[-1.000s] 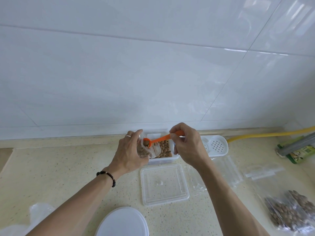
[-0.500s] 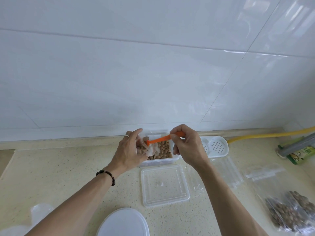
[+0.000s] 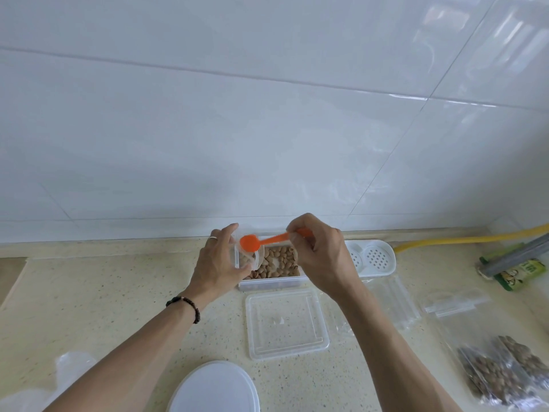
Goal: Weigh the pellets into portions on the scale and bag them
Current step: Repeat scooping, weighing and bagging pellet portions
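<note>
We have one head view, looking forward and down at the counter (image 3: 89, 292), seemingly from close range.

You get bright, even daylight here; the glossy white tiled wall (image 3: 267, 129) throws window glare at upper right. Soft shadows lie on the speckled beige stone counter (image 3: 104, 292). Wide-angle distortion bends the edges, with slight softness throughout.
</note>
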{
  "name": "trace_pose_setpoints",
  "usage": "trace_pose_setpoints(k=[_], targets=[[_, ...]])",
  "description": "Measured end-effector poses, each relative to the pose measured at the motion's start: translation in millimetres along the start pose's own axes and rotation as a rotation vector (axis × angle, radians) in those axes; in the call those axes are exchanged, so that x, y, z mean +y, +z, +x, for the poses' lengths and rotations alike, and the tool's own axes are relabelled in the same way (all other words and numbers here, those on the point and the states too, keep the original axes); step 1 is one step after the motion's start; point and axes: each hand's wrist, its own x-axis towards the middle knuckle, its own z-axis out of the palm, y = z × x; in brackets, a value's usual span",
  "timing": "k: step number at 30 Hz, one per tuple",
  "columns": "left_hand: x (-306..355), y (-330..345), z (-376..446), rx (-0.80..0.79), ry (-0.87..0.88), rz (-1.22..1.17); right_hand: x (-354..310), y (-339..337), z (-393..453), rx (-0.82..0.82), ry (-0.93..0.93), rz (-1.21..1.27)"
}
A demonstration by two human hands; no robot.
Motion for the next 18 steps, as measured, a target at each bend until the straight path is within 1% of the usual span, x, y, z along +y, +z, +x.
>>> trace_pose_setpoints(k=[4,5,7,10,13,18], targets=[[-6.3,-2.9,-0.6,0.025,-0.042,0.038,8.6,-0.1,0.3,0.213,0.17,0.145],[-8.8,-4.3,-1.1,0.032,-0.043,0.052,15.8,0.3,0.8,0.256,0.217,0.152],[-13.3,-7.1,-2.7,0.033,-0.038,0.088,34.1,3.1,-0.1,0.291,0.312,0.123],[-19.7,-9.7,-6.4,0.014,-0.006,0.136,65.3,13.9,-6.8,0.274,0.451,0.048],[-24.1,-9.6,-7.8,-0.012,0.021,0.164,86.4,29.1,-14.4,0.227,0.527,-0.032],[-27.2,-9.6,-6.7,-0.023,0.049,0.168,91.5,53.1,-17.2,0.117,0.603,0.093]])
